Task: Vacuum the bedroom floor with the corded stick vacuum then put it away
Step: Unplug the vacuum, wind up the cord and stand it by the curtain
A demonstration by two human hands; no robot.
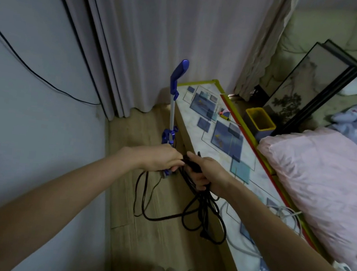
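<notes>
Bundling the black cord, so this looks like the put-away end of the task; whether the floor was actually vacuumed can't be told from here. Left hand is curled onto the cord bundle at the top, pinching it; right hand is wrapped around the same bundle just beside it, grip closed on several strands. Loops hang below both hands at 6 o'clock, loose and uneven, some trailing on the wood floor, some draped over the table edge. Coiling judged part-done: strands still slack, nothing tied or hooked.

Stick vacuum stands upright just past the hands at 12 o'clock, blue handle up, leaning at the table's near corner; its base is hidden behind the left hand. Cord not yet wound on it. Left to do: finish the wrap, secure it, stow the vacuum.

Table runs from 5 o'clock up to 1 o'clock, patterned blue-square top, white cables on it at 4 o'clock. Yellow-rimmed bin and framed pictures at 2 o'clock. Pink pillow on the bed at 3 o'clock. Curtains at 12 o'clock, far wall. Thin wire runs along the wall at 10 o'clock.
</notes>
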